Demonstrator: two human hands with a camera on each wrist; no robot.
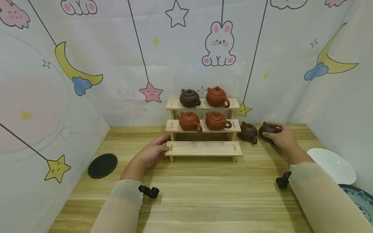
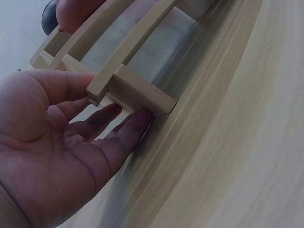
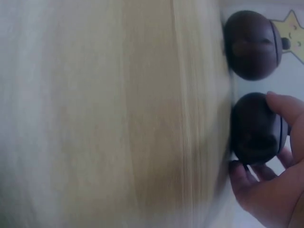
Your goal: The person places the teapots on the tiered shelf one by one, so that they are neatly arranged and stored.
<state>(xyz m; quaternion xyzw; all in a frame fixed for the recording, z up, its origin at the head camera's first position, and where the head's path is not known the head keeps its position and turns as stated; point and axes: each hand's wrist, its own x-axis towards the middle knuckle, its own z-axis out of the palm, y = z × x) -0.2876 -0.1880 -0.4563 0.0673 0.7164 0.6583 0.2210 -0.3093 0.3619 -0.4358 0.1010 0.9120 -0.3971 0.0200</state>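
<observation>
A three-step wooden stand (image 1: 204, 148) stands at the back of the table. At its left end my left hand (image 1: 152, 152) grips the lowest step; in the left wrist view several fingertips (image 2: 142, 118) lie against the step's leg. To the stand's right, my right hand (image 1: 285, 139) holds a dark brown teapot (image 1: 266, 128), thumb on the near side and fingers around the far side. Just left of it sits another dark brown teapot (image 1: 248, 130). On the top step are a dark teapot (image 1: 188, 98) and a reddish-brown teapot (image 1: 215, 97). Two reddish-brown teapots (image 1: 188, 121) occupy the middle step.
Over at the left lies a round black mat (image 1: 102, 165). A white plate (image 1: 332, 165) is by the right forearm, with a blue-patterned dish (image 1: 356, 197) in front of it. A printed cloth (image 1: 116, 64) hangs behind the table and along both sides.
</observation>
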